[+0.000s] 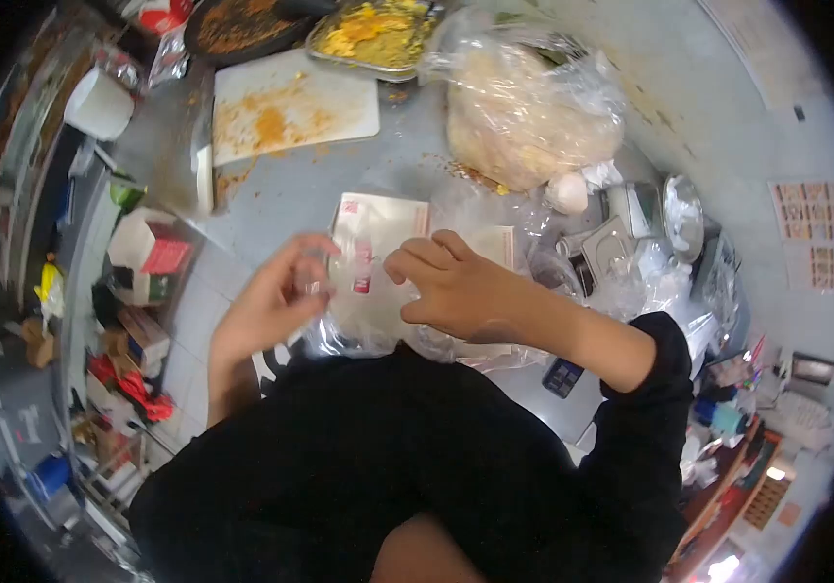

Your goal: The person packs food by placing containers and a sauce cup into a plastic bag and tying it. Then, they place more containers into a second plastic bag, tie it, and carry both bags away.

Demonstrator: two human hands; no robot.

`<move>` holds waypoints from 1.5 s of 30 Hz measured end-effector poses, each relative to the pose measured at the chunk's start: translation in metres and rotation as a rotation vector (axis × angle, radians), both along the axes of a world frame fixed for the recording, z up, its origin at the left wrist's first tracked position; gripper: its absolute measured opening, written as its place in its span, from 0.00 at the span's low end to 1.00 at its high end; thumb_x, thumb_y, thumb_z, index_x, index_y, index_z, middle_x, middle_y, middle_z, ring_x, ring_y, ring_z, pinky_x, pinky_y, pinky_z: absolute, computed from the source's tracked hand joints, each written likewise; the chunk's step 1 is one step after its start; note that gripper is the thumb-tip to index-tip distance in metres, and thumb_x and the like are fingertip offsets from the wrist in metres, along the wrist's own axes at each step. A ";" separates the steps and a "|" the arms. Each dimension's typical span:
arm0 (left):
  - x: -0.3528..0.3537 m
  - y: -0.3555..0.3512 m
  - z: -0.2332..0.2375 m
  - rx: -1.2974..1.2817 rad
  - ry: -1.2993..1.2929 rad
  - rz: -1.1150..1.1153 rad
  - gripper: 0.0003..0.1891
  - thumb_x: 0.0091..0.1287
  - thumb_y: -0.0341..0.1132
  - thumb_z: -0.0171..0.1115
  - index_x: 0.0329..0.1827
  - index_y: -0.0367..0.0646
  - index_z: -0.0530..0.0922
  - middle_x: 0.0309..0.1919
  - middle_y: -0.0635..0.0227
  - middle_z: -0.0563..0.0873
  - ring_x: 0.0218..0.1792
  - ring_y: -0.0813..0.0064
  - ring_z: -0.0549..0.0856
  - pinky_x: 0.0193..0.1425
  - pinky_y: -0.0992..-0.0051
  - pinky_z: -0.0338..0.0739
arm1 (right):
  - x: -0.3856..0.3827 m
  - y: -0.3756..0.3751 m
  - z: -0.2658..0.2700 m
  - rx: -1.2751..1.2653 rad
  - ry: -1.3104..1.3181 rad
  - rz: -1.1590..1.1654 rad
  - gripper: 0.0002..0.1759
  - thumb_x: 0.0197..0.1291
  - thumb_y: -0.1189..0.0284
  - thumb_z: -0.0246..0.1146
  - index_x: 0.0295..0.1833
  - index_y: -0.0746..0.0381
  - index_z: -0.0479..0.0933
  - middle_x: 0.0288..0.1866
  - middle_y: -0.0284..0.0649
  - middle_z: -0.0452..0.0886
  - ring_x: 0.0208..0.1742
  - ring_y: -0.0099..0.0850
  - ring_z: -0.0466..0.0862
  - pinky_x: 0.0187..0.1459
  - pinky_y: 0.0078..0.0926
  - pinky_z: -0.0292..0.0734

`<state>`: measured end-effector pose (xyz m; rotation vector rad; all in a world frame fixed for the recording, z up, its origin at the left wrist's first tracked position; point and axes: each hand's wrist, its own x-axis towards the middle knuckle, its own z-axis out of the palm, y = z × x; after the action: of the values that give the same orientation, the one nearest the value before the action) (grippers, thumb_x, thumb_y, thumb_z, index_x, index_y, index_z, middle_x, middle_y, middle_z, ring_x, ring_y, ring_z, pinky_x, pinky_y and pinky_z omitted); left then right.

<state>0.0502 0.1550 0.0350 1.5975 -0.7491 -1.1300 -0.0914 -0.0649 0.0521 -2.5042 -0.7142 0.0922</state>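
Observation:
A white paper packet with red print (362, 228) lies on the grey metal counter in front of my body, with clear plastic around its lower end. At its left edge is my left hand (276, 296), fingers curved and apart from the thumb, with nothing visible in it. My right hand (460, 291) hovers over the packet's right side, fingers loosely bent and a gap between thumb and forefinger. Partly behind the right hand, a second pale packet (496, 245) shows. Whether the right fingertips touch anything is hard to see.
Beyond my hands lie a stained white cutting board (329, 112), a white-handled knife (205, 180) and a foil tray of yellow food (378, 39). A large plastic bag of pale food (528, 112) sits back right. Metal containers (606, 248) and a dark phone-like device (561, 377) are at right.

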 end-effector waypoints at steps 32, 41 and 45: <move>0.048 0.054 -0.016 -0.641 0.646 -0.012 0.29 0.56 0.24 0.64 0.62 0.36 0.65 0.60 0.54 0.68 0.59 0.64 0.72 0.63 0.66 0.69 | 0.072 0.064 -0.032 0.325 0.465 -0.418 0.20 0.53 0.81 0.56 0.54 0.63 0.72 0.44 0.44 0.78 0.45 0.34 0.80 0.48 0.26 0.75; 0.004 0.012 -0.133 -0.411 -0.543 -0.011 0.32 0.44 0.35 0.73 0.55 0.43 0.74 0.60 0.57 0.66 0.62 0.59 0.64 0.63 0.63 0.61 | -0.106 0.137 -0.095 0.467 0.509 -1.047 0.14 0.54 0.87 0.53 0.44 0.65 0.77 0.44 0.43 0.80 0.46 0.38 0.81 0.50 0.28 0.74; 0.002 -0.004 -0.154 -0.468 -0.318 0.117 0.25 0.43 0.32 0.71 0.49 0.43 0.79 0.55 0.58 0.68 0.60 0.58 0.65 0.62 0.63 0.62 | -0.113 0.169 -0.183 0.224 0.180 -1.113 0.21 0.52 0.78 0.62 0.54 0.54 0.77 0.58 0.42 0.74 0.60 0.46 0.71 0.60 0.41 0.65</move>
<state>0.0525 0.1515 -0.1187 1.4061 -1.0272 -0.5639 -0.2039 0.1045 -0.1306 -2.2831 0.7336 -0.1545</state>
